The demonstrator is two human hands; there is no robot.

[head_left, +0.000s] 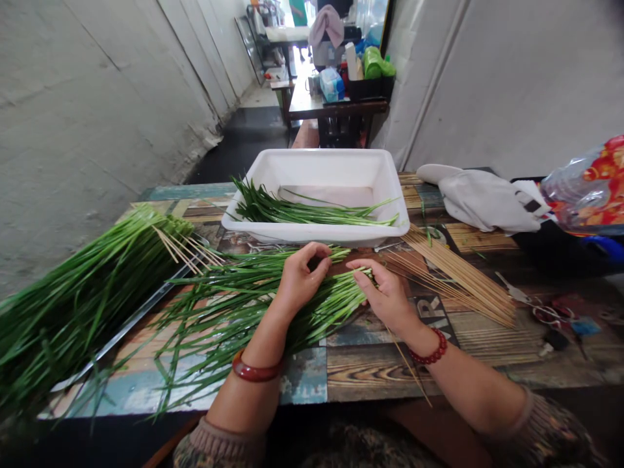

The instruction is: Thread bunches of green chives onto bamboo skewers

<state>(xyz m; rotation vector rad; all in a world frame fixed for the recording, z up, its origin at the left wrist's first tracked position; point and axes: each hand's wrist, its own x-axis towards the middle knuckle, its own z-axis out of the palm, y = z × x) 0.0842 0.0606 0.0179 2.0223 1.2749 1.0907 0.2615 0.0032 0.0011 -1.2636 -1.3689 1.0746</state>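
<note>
Long green garlic chives (pixel 234 312) lie loosely across the table before me, their pale stem ends pointing right. My right hand (pixel 387 296) has its thumb and fingers closed on the stem ends. A thin bamboo skewer (pixel 410 367) sticks out below that hand toward the table's front edge; its upper end is hidden. My left hand (pixel 306 276) is over the chives, thumb and index finger curled together near a few stems. Whatever is between those fingertips is too small to make out. Behind both hands, a white plastic tub (pixel 316 229) has more chives lying in it.
A big pile of chives (pixel 92 279) with several skewers on it fills the left, beside a long metal strip (pixel 141 315). Loose bamboo skewers (pixel 458 276) lie at right, near keys (pixel 550 315) and a pale cap (pixel 487 195). Another table (pixel 305 104) stands behind.
</note>
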